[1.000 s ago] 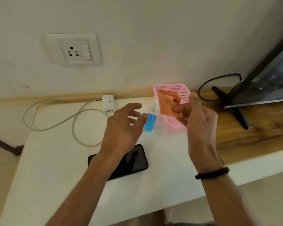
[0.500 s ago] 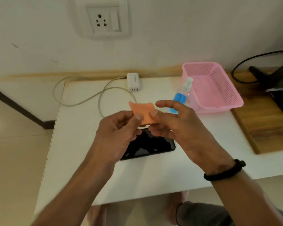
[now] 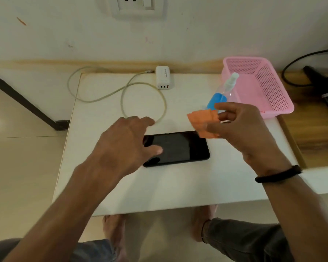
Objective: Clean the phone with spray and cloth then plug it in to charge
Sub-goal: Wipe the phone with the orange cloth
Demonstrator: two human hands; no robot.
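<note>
Right hand pinches 1 cloth; left hand, fingers spread, over 1 phone.

One phone on the worktop, one orange cloth, one spray bottle. One pink basket at the far right, one white charger block, one pale cable. One wall socket up top. Two hands: left, right. One black wristband.

Hands above phone, cloth
</note>
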